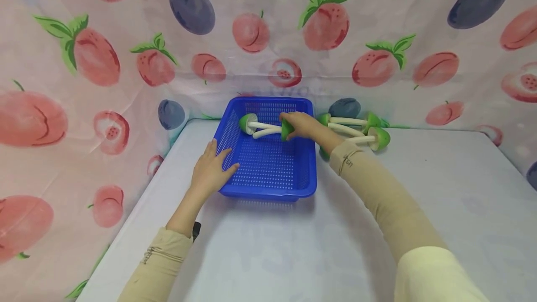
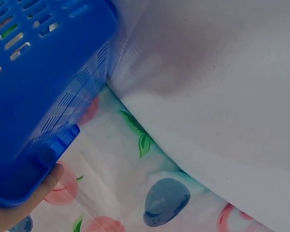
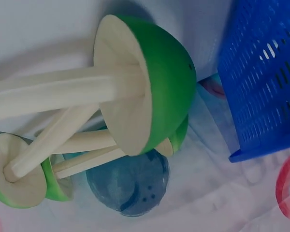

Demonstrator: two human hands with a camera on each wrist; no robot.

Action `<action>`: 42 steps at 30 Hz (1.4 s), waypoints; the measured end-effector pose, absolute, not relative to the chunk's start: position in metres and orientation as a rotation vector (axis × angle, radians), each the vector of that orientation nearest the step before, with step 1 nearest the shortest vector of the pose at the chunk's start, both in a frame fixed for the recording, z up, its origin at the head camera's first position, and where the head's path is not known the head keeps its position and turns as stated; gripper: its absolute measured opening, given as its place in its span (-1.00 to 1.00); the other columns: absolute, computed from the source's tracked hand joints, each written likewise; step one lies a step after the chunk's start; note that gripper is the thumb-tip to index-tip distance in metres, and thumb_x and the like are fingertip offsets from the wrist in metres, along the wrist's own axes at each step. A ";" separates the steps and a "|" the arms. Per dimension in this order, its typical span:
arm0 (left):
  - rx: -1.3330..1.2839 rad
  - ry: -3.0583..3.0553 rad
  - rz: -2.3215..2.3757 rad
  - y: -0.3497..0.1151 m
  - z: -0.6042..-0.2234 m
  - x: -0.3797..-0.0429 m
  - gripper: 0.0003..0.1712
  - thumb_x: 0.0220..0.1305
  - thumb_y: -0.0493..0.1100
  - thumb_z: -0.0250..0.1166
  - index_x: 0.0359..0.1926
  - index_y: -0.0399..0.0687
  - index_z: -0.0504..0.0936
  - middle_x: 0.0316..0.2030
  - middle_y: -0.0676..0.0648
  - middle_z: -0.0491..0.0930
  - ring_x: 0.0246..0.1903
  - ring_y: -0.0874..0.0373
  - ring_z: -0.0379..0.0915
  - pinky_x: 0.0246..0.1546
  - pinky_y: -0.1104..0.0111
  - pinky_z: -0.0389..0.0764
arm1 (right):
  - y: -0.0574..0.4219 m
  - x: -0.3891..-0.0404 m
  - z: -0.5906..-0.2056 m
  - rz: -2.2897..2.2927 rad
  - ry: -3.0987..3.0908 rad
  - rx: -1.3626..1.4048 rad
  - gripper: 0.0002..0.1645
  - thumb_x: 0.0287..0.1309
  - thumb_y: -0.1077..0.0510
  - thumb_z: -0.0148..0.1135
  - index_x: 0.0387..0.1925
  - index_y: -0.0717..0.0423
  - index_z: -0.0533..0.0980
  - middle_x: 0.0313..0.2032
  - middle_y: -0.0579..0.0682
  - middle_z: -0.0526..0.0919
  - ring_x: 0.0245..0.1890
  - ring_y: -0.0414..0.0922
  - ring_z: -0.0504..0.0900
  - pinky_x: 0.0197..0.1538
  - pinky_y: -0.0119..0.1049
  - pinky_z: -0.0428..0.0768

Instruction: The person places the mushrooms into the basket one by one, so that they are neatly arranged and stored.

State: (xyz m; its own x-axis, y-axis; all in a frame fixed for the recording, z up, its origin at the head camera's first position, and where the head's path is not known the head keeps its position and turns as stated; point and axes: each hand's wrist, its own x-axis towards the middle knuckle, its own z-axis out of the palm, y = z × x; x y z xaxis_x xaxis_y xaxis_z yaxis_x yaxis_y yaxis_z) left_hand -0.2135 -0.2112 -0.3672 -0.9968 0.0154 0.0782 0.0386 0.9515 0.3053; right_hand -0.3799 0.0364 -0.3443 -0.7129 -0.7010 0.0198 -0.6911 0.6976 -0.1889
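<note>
A blue plastic basket (image 1: 268, 193) with slotted sides stands on the white table. Inside it, toward the back, lies a toy mushroom (image 1: 248, 124) with a green half-round cap and a pale stem. My right hand (image 1: 299, 125) reaches over the basket's right rim and grips the green cap of a second toy mushroom (image 1: 287, 129), its stem pointing left beside the first. The left hand (image 1: 208, 170) rests at the basket's left rim, fingers extended and thumb spread over the inside. In the left wrist view, a finger (image 2: 49, 183) lies along the rim.
Right of the basket, several more green-capped mushrooms (image 1: 379, 139) lie crossed in a loose pile, partly behind the right forearm. A large one (image 3: 171, 82) fills the right wrist view. A fruit-printed cloth (image 1: 268, 69) hangs behind and left of the table (image 1: 440, 190).
</note>
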 end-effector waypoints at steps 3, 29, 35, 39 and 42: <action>-0.051 -3.035 -0.480 -0.210 -0.370 -0.214 -0.29 0.29 0.15 0.09 0.32 -0.18 0.32 0.43 -0.41 -0.12 0.45 -0.26 -0.26 0.36 -0.15 0.04 | 0.039 -0.381 -0.352 -0.247 2.868 -1.152 -0.37 -0.09 0.15 0.46 0.03 0.23 0.40 -0.11 0.16 0.63 -0.04 0.10 0.58 0.07 -0.04 0.51; -0.045 -3.020 -0.501 -0.210 -0.368 -0.217 -0.28 0.30 0.16 0.08 0.33 -0.18 0.30 0.43 -0.41 -0.14 0.45 -0.27 -0.27 0.36 -0.18 0.00 | 0.027 -0.390 -0.365 -0.039 3.072 -0.964 -0.49 0.19 0.42 0.09 0.19 0.24 0.32 0.10 0.31 0.50 0.07 0.21 0.52 0.10 0.01 0.54; -0.039 -3.027 -0.493 -0.211 -0.366 -0.215 -0.28 0.30 0.14 0.09 0.33 -0.19 0.29 0.43 -0.42 -0.14 0.45 -0.28 -0.28 0.36 -0.18 0.00 | 0.024 -0.393 -0.367 -0.030 3.053 -0.920 -0.48 0.24 0.46 -0.03 0.24 0.22 0.30 0.21 0.31 0.39 0.20 0.23 0.42 0.15 0.04 0.50; -0.040 -3.034 -0.495 -0.211 -0.366 -0.213 -0.28 0.30 0.14 0.09 0.33 -0.19 0.29 0.43 -0.42 -0.15 0.44 -0.28 -0.28 0.36 -0.18 0.00 | 0.024 -0.395 -0.371 -0.028 3.036 -0.925 -0.43 0.17 0.34 0.18 0.23 0.19 0.32 0.20 0.26 0.40 0.18 0.21 0.43 0.13 0.01 0.52; -0.041 -3.035 -0.494 -0.210 -0.367 -0.213 -0.28 0.30 0.15 0.09 0.33 -0.19 0.29 0.43 -0.42 -0.16 0.44 -0.28 -0.28 0.35 -0.19 -0.01 | 0.026 -0.396 -0.372 -0.067 3.023 -0.934 -0.35 0.06 0.22 0.34 0.20 0.19 0.35 0.16 0.24 0.43 0.14 0.19 0.45 0.11 0.00 0.53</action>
State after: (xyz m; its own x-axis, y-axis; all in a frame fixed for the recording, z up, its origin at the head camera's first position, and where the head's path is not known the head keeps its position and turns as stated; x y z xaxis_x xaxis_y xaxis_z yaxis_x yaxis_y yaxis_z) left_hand -0.2133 -0.2103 -0.3668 -0.9974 0.0159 0.0697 0.0372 0.9481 0.3157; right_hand -0.3962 0.0259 -0.3721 -0.8257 -0.5631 0.0343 -0.5641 0.8250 -0.0334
